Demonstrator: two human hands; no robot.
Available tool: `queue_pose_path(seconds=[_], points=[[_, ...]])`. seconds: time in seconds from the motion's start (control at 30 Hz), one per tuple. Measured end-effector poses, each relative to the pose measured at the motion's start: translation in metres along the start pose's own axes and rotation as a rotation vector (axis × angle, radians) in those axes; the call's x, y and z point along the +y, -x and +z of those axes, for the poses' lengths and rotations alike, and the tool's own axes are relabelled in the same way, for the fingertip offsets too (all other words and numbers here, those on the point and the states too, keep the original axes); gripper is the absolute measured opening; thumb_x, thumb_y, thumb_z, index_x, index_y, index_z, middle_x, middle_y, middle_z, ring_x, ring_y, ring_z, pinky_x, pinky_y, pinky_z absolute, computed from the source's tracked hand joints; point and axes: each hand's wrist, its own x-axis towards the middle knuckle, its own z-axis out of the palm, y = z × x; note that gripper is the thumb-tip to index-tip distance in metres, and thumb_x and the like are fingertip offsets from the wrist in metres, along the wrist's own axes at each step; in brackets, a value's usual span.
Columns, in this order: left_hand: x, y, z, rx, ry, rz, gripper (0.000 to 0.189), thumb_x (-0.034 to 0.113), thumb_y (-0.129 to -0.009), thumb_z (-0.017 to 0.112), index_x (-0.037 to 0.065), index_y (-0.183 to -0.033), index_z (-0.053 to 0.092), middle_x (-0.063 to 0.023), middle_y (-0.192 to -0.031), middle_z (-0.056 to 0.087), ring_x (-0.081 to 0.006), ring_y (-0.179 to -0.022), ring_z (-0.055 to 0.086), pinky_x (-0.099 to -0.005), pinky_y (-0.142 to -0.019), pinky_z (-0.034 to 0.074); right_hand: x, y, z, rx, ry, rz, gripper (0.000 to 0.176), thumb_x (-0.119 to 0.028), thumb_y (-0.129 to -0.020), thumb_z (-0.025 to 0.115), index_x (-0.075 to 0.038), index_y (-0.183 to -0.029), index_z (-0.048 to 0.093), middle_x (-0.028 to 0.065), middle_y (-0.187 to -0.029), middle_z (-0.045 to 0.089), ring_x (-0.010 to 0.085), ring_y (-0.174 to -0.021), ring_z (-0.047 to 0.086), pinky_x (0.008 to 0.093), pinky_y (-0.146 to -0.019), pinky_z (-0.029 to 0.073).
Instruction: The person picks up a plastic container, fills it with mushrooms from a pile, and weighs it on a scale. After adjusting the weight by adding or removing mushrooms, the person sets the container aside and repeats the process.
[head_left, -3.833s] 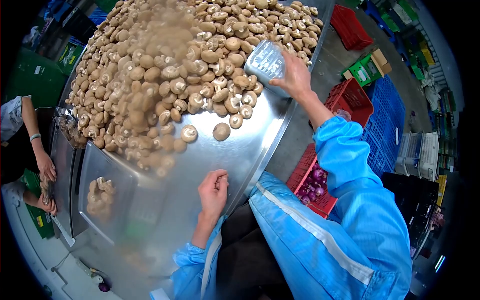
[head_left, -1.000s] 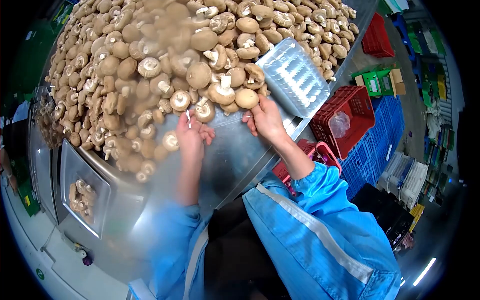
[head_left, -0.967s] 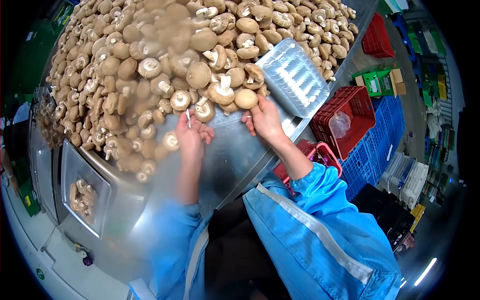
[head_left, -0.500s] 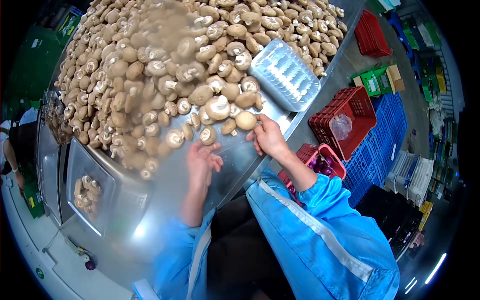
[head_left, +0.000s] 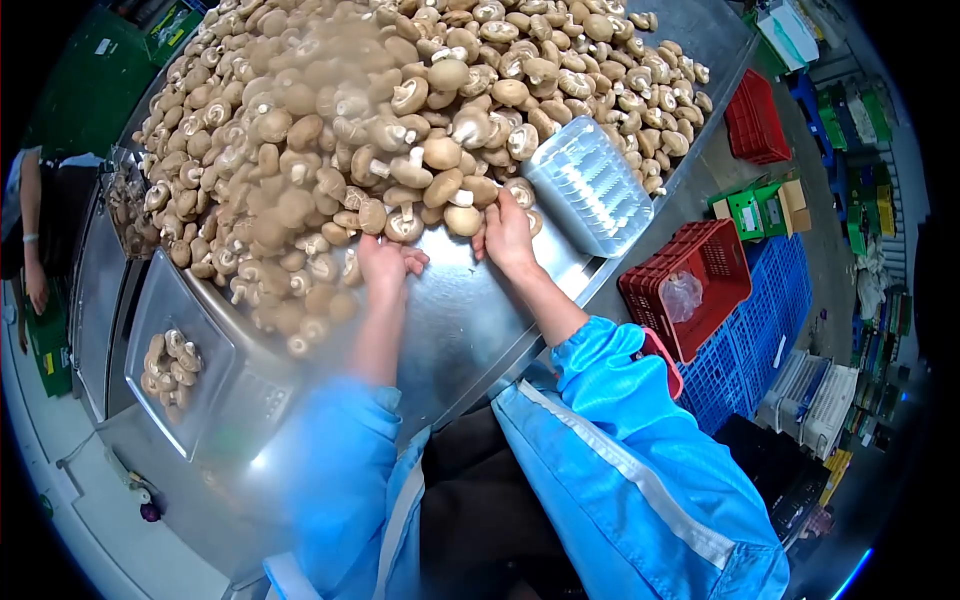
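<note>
A large heap of shiitake mushrooms covers the far part of the steel table. At the heap's near edge, my left hand has its fingers loosely bent and apart, the fingertips by the mushrooms. My right hand lies against the mushrooms on the right, fingers stretched forward and thumb apart. Between the two hands sits a round pale mushroom. Just right of my right hand, a stack of clear plastic trays leans on the heap and the table's edge.
On the left, a metal scale pan carries several mushrooms. Red crates and a blue pallet stand on the floor to the right. Another person's arm shows at the far left. Part of the view is blurred.
Both hands have moved forward to the heap. The mushrooms that lay loose near my hands are now pushed back against it. The view has shifted slightly.
</note>
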Motion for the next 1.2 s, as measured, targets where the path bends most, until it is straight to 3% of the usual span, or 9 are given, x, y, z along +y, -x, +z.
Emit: queue_pose_path(seconds=[0.13, 0.17, 0.27, 0.3, 0.53, 0.7, 1.03, 1.17, 1.2], points=[[-0.026, 0.019, -0.011, -0.057, 0.12, 0.044, 0.03, -0.007, -0.097, 0.034, -0.003, -0.127, 0.037, -0.0209, -0.103, 0.062, -0.0257, -0.055, 0.065, -0.0281, -0.037, 0.046, 0.017, 0.024, -0.009, -0.013, -0.115, -0.027, 0.018, -0.009, -0.106, 0.033, -0.001, -0.118, 0.044, 0.0081, -0.078, 0.055, 0.0133, -0.045, 0.053, 0.029, -0.037, 0.047], [-0.032, 0.023, -0.015, -0.056, 0.127, 0.04, 0.029, -0.006, -0.098, 0.035, -0.003, -0.127, 0.037, -0.0209, -0.105, 0.062, -0.0258, -0.055, 0.065, -0.0282, -0.038, 0.046, 0.019, 0.031, -0.011, -0.02, -0.132, -0.025, 0.026, -0.011, -0.107, 0.033, -0.001, -0.129, 0.042, 0.0087, -0.083, 0.055, 0.0135, -0.046, 0.054, 0.0292, -0.039, 0.048], [-0.041, 0.039, -0.025, -0.08, 0.151, 0.05, 0.028, -0.004, -0.1, 0.036, -0.003, -0.128, 0.038, -0.0208, -0.107, 0.062, -0.0261, -0.056, 0.065, -0.0284, -0.04, 0.048, 0.012, 0.055, -0.01, 0.021, -0.151, -0.027, 0.038, -0.011, -0.107, 0.033, -0.003, -0.144, 0.035, 0.009, -0.085, 0.056, 0.0135, -0.049, 0.055, 0.0296, -0.04, 0.048], [-0.041, 0.045, -0.027, -0.091, 0.16, 0.058, 0.028, -0.004, -0.1, 0.036, -0.002, -0.128, 0.038, -0.0208, -0.108, 0.062, -0.0262, -0.057, 0.066, -0.0284, -0.04, 0.048, 0.015, 0.057, -0.013, -0.024, -0.164, -0.031, 0.046, -0.011, -0.107, 0.034, -0.005, -0.152, 0.027, 0.0092, -0.087, 0.056, 0.0134, -0.05, 0.055, 0.0297, -0.042, 0.049], [-0.042, 0.085, -0.045, -0.085, 0.158, 0.074, 0.033, -0.005, -0.099, 0.036, 0.001, -0.132, 0.039, -0.0193, -0.101, 0.063, -0.0251, -0.057, 0.066, -0.0275, -0.04, 0.049, 0.014, 0.092, -0.015, -0.076, -0.119, -0.059, 0.045, -0.012, -0.106, 0.035, -0.005, -0.15, 0.03, 0.0081, -0.087, 0.055, 0.0132, -0.051, 0.055, 0.0298, -0.044, 0.05], [-0.044, 0.116, -0.072, -0.019, 0.115, 0.112, 0.057, -0.007, -0.093, 0.049, 0.003, -0.145, 0.029, -0.0211, -0.107, 0.065, -0.0215, -0.059, 0.066, -0.0243, -0.04, 0.049, 0.019, 0.116, -0.005, -0.148, -0.088, -0.061, 0.042, -0.012, -0.107, 0.036, -0.006, -0.149, 0.033, 0.0067, -0.09, 0.053, 0.012, -0.052, 0.055, 0.0279, -0.045, 0.05], [-0.019, 0.176, -0.168, 0.097, -0.021, 0.138, 0.055, -0.011, -0.084, 0.049, -0.004, -0.138, 0.04, -0.0215, -0.112, 0.065, -0.0212, -0.065, 0.068, -0.0238, -0.045, 0.05, 0.01, 0.167, 0.056, -0.294, -0.012, -0.058, 0.044, -0.011, -0.105, 0.039, -0.002, -0.148, 0.034, 0.0076, -0.092, 0.06, 0.0106, -0.054, 0.055, 0.0273, -0.047, 0.05], [-0.004, 0.192, -0.221, 0.154, -0.042, 0.187, 0.051, -0.011, -0.082, 0.049, -0.005, -0.132, 0.048, -0.0202, -0.114, 0.065, -0.0203, -0.064, 0.068, -0.0227, -0.046, 0.051, 0.002, 0.179, 0.1, -0.387, 0.163, -0.179, 0.042, -0.011, -0.103, 0.04, -0.006, -0.146, 0.039, 0.007, -0.09, 0.064, 0.0096, -0.054, 0.056, 0.0265, -0.047, 0.048], [0.001, 0.196, -0.235, 0.163, -0.057, 0.202, 0.05, -0.011, -0.082, 0.049, -0.005, -0.131, 0.049, -0.0198, -0.114, 0.065, -0.0199, -0.064, 0.068, -0.0225, -0.045, 0.051, -0.006, 0.182, 0.112, -0.406, 0.23, -0.201, 0.042, -0.011, -0.102, 0.043, -0.006, -0.144, 0.041, 0.0099, -0.092, 0.067, 0.0141, -0.057, 0.059, 0.0306, -0.053, 0.051]])
